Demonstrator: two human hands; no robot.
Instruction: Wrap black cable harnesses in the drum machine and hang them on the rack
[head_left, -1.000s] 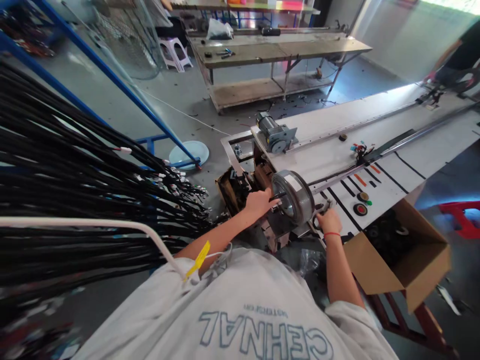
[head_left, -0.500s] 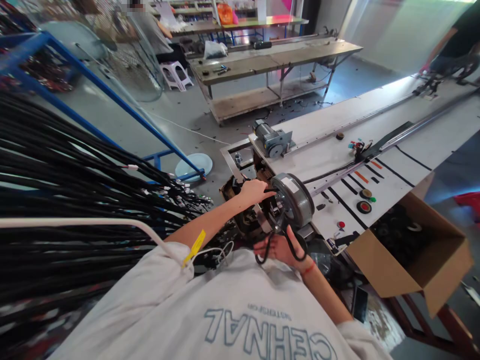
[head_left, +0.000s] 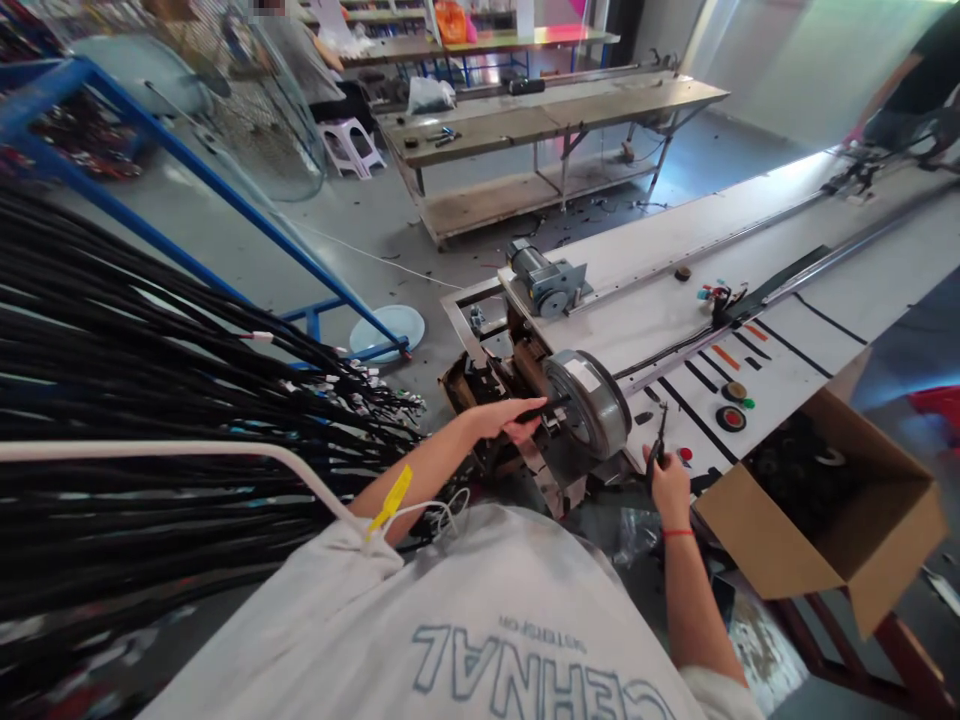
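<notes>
Nearest to us is our pale shirt [head_left: 480, 630], its blue-outlined lettering showing upside down. Our right grip [head_left: 670, 485], a red band at the wrist, is clenched around dark-handled scissors [head_left: 658, 445], which point away from us over the near edge of the bench [head_left: 622, 325]; we cannot tell whether the blades are parted. Our left grip [head_left: 511, 418] pinches a dark strip [head_left: 541, 409] at the left side of a grey metal reel [head_left: 611, 415], which stands at the bench's end with a white label on its rim. Beside the right forearm sits an open cardboard box [head_left: 904, 515] with dark items inside. On the bench, just past the scissors, we see a red round piece [head_left: 685, 455], then a tape roll [head_left: 730, 418] with a red centre, and black strips [head_left: 703, 377] among orange ones. To our left, black cables [head_left: 150, 400] hang by a blue frame [head_left: 217, 205]. Past the reel, a grey motor [head_left: 534, 268] sits at the bench corner. Farther off stand a second bench [head_left: 600, 112] and a white stool [head_left: 351, 150].
</notes>
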